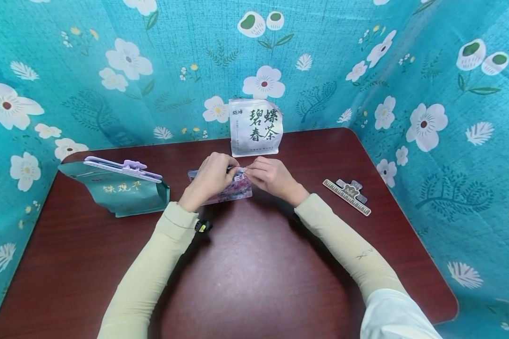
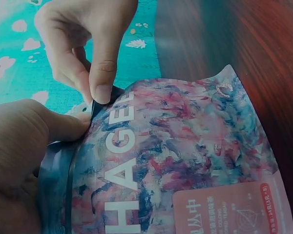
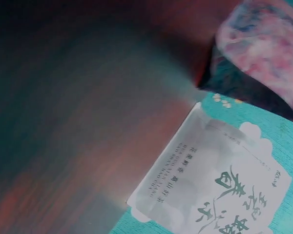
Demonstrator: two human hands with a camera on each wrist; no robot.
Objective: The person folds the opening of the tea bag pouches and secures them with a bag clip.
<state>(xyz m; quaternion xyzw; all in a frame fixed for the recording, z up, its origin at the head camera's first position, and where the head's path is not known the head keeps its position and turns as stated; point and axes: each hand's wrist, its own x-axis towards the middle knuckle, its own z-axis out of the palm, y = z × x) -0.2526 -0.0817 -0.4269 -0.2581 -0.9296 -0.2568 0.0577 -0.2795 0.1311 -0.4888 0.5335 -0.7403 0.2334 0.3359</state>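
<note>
Both the left hand point(image 1: 212, 176) and the right hand point(image 1: 273, 176) are clamped on the top edge of a colourful pouch point(image 2: 185, 136), pinching it right beside each other. It's towards the back of the dark red table point(image 1: 254, 268), just in front of a white bag point(image 1: 254, 136). Green bag point(image 1: 125, 195) with a purple clip point(image 1: 123, 169) off left, beige clip point(image 1: 347, 197) lying over on the right.

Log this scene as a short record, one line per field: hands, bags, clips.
Left hand: pinches the top edge of the colorful bag
Right hand: pinches that same edge, next to the left hand
Green bag: on the table, left of the hands
Purple clip: across the green bag's top
White bag: upright at the back
Loose clip: on the table, right side
</note>
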